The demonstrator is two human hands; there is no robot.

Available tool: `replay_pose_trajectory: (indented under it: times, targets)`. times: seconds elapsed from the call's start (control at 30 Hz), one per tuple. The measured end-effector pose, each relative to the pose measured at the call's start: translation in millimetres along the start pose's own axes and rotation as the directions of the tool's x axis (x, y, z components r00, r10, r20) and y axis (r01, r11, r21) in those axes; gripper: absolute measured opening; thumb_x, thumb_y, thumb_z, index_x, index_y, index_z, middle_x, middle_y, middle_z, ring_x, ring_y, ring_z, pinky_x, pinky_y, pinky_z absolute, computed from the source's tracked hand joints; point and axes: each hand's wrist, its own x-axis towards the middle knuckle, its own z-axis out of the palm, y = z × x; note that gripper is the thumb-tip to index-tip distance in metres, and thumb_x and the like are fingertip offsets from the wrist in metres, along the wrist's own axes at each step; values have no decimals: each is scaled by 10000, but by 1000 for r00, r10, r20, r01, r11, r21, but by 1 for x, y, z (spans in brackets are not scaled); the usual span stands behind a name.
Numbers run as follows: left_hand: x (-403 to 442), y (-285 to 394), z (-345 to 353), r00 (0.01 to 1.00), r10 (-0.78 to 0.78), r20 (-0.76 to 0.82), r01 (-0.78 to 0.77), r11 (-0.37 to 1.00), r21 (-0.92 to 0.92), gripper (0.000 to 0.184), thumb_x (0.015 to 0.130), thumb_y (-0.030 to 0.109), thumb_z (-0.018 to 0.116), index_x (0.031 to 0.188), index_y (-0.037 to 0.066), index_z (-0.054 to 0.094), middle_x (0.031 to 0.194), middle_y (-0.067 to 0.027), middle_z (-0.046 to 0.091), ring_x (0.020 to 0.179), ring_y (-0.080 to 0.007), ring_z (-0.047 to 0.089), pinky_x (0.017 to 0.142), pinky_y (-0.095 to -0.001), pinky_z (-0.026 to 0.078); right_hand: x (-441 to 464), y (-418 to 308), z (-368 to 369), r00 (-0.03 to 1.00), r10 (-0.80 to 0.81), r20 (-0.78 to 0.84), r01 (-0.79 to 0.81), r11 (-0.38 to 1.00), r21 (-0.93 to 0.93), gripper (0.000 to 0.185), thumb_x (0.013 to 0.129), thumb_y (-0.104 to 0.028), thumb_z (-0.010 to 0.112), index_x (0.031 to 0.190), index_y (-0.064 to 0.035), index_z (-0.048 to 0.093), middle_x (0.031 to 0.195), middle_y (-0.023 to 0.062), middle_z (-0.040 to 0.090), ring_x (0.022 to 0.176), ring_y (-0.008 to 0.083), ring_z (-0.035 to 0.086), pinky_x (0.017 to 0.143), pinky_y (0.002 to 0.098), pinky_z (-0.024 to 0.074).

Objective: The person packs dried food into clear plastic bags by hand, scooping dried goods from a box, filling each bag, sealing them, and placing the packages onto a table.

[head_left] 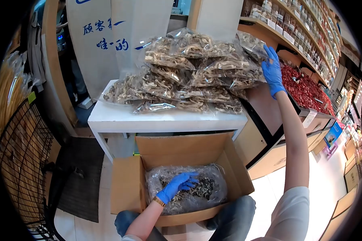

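My right hand [272, 72], in a blue glove, is raised at the right end of a stack of clear plastic bags [205, 74] filled with dried, pale brown strips that look like mushrooms. Its stretched fingers lie against the side of the top right bag [251, 45]. Below, my left hand [177, 187], also gloved in blue, is over a cardboard box [181, 148] with its fingers loosely extended. Under it, a clear plastic liner [157, 176] in the box surrounds darker dried pieces [203, 188]. Whether the left fingertips touch these pieces is hard to tell.
The bags rest on a white table [165, 120]. A bin of dried red pieces [305, 88] stands to the right, below shelves of jars [289, 28]. On the left is a black wire basket [24, 140] near a dark mat [82, 176].
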Motion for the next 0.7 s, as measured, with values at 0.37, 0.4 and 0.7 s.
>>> replay_pose_trajectory:
  times: [0.37,0.4,0.7]
  targets:
    - [0,3,-1,1000,20,6,-20,999,-38,532,960,412,475,1343,43,476,1143,-119,640,925,-124,641,772,-231,515,-56,-45,-29,999,-31,38,31,999,-20,793,735,-17,614,1452,-215,339,1515,179,199,1365,377,273,1084,426,319]
    - [0,6,1,999,36,-2,-36,999,-5,529,961,408,475,1342,41,477,1139,-116,641,911,-123,642,770,-237,514,-69,-61,-33,993,-27,111,25,1000,17,712,743,-18,606,1407,-190,413,1480,183,275,1338,379,318,1081,424,322]
    - [-12,12,15,955,177,-238,-189,982,-27,302,959,271,494,1023,18,645,934,-87,682,823,-126,631,768,-268,494,-260,-190,18,483,-434,761,114,893,436,527,768,-2,556,1286,-96,534,1398,159,426,1244,371,442,1049,431,373]
